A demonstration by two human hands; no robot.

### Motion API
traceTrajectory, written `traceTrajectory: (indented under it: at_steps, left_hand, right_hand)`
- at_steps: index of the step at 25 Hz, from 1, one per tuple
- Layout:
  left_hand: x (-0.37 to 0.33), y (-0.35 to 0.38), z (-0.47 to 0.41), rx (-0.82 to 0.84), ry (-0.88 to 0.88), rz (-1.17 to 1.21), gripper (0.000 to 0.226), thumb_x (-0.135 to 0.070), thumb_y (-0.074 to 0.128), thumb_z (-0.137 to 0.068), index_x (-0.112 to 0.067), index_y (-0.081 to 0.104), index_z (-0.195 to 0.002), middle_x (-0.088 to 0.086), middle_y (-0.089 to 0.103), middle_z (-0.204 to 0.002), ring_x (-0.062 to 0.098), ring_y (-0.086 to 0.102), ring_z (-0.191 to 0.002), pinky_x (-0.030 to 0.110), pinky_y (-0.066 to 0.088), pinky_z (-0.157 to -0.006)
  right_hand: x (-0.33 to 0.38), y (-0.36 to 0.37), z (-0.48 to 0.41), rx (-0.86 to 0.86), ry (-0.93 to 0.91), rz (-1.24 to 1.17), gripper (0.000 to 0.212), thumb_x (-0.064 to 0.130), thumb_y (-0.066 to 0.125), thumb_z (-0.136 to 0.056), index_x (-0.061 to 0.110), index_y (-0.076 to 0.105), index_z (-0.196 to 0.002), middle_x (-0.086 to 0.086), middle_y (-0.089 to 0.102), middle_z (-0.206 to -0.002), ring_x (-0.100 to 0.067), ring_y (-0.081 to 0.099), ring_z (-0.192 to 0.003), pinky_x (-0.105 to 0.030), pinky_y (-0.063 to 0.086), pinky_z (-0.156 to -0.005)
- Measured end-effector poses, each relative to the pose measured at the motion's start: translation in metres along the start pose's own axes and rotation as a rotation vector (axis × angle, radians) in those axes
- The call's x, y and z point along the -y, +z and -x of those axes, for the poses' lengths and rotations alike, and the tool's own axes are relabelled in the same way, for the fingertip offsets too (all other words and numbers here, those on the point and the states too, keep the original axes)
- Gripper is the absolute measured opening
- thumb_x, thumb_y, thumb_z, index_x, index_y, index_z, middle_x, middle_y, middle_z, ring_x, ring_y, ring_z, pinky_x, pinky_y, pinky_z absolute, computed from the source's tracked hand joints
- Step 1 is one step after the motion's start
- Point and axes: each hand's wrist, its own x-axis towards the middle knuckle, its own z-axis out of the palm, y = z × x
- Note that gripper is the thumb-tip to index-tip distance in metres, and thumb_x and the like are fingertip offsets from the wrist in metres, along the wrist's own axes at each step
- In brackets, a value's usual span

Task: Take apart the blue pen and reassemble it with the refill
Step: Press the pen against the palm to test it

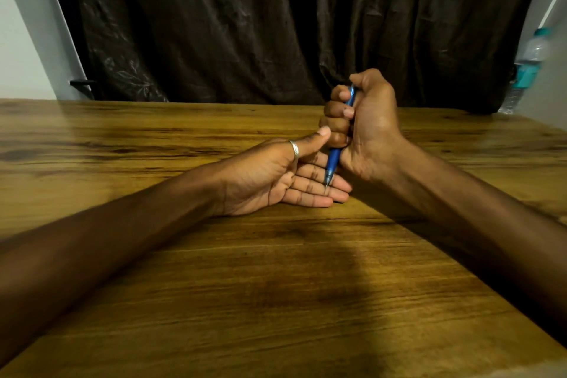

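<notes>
The right hand (362, 126) is closed in a fist around the pen (334, 159), holding it nearly upright with the tip pointing down. The left hand (288, 178) lies open, palm up, on the table (276, 285), fingers spread flat and holding nothing; the pen tip sits at or just above its fingertips (334, 190), and contact cannot be confirmed. The thumb of the right hand rests at the upper end of the pen, which suggests a click test on a complete pen, either before disassembly or after reassembly; the frame does not settle which. No loose refill, spring or barrel part is visible on the table. If disassembly is pending, the next move calls for the left hand to close on the lower section while the right hand turns the upper barrel, with the palm kept below to catch small parts. Open room is ample: the table is bare in front of and beside both hands. The far edge lies close behind the right hand, before a dark curtain (245, 24); a bottle (527, 67) stands well apart at the far right.
</notes>
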Motion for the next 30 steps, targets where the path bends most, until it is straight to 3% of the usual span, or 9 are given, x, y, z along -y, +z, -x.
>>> traceTrajectory:
  at_steps: [4, 11, 14, 17, 21, 30]
  left_hand:
    - [0.001, 0.002, 0.001, -0.006, 0.005, 0.007, 0.048, -0.04, 0.051, -0.098, 0.0, 0.063, -0.121, 0.023, 0.076, -0.112, 0.03, 0.074, -0.106, 0.036, 0.06, -0.09]
    - [0.001, 0.0, 0.0, 0.026, 0.002, 0.022, 0.044, -0.031, 0.054, -0.095, 0.0, 0.059, -0.125, 0.023, 0.074, -0.116, 0.03, 0.073, -0.109, 0.035, 0.059, -0.091]
    - [0.004, -0.005, 0.0, 0.091, 0.04, -0.055, 0.037, -0.007, 0.059, -0.097, 0.0, 0.056, -0.133, 0.02, 0.073, -0.123, 0.027, 0.07, -0.116, 0.035, 0.057, -0.096]
    - [0.008, -0.009, 0.0, 0.148, 0.08, -0.109, 0.058, 0.015, 0.065, -0.084, -0.004, 0.053, -0.137, 0.017, 0.071, -0.127, 0.026, 0.067, -0.12, 0.034, 0.055, -0.098]
    - [0.011, -0.009, -0.001, 0.145, 0.114, -0.131, 0.07, 0.021, 0.063, -0.079, -0.006, 0.048, -0.141, 0.016, 0.07, -0.129, 0.026, 0.067, -0.121, 0.031, 0.058, -0.093]
    - [0.011, -0.006, -0.001, 0.086, 0.138, -0.184, 0.064, 0.018, 0.061, -0.087, -0.005, 0.046, -0.145, 0.014, 0.072, -0.127, 0.023, 0.07, -0.116, 0.032, 0.058, -0.094]
  right_hand:
    - [0.001, 0.0, 0.001, -0.004, 0.013, 0.004, 0.045, 0.04, 0.036, -0.098, 0.021, 0.043, -0.058, 0.008, 0.028, -0.046, -0.008, 0.019, -0.037, -0.02, 0.015, -0.034]
    - [0.003, 0.001, 0.003, -0.024, 0.016, 0.007, 0.045, 0.041, 0.037, -0.097, 0.021, 0.043, -0.058, 0.008, 0.028, -0.047, -0.008, 0.019, -0.038, -0.02, 0.015, -0.033]
    - [0.005, 0.001, 0.002, -0.023, 0.011, 0.011, 0.044, 0.042, 0.037, -0.097, 0.021, 0.043, -0.059, 0.008, 0.029, -0.045, -0.007, 0.02, -0.036, -0.019, 0.015, -0.032]
    - [0.007, 0.0, 0.0, -0.025, -0.013, 0.002, 0.043, 0.041, 0.037, -0.097, 0.021, 0.042, -0.06, 0.008, 0.029, -0.045, -0.007, 0.021, -0.035, -0.018, 0.017, -0.031]
    - [0.008, 0.0, -0.001, -0.029, -0.031, 0.007, 0.039, 0.037, 0.037, -0.096, 0.021, 0.042, -0.06, 0.008, 0.028, -0.044, -0.008, 0.019, -0.034, -0.019, 0.017, -0.03]
    - [0.008, -0.001, 0.0, -0.042, -0.05, 0.014, 0.039, 0.034, 0.037, -0.096, 0.021, 0.044, -0.061, 0.008, 0.028, -0.046, -0.008, 0.022, -0.035, -0.02, 0.018, -0.032]
